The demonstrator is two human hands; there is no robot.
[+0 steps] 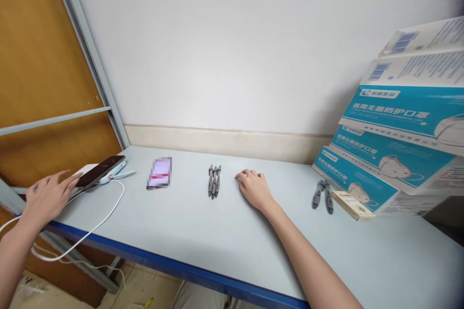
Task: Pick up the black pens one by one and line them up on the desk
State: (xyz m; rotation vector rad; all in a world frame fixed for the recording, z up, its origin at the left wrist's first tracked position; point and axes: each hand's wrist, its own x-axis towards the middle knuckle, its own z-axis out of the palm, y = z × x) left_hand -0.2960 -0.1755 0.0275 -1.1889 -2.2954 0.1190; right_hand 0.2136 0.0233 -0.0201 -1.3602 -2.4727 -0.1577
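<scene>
**Both my hands on the bench: pens, phones and a pile of mask boxes**

So, closest to me is the bench's blue front edge, with a white cable looping down over it on the left. My left hand is wide open, fingers spread, fingertips right at the near end of a dark phone; can't tell if they've got any grip on it. Over on the right, two grey pens lie beside a small pale box. My right hand rests on the bench, half open, fingers loosely curled, nothing visible in it. Three grey pens lie side by side just left of it. Further left there's a blurred-out, phone-like thing lying flat. Behind the small box are stacked blue-and-white mask boxes, then the white wall.
</scene>
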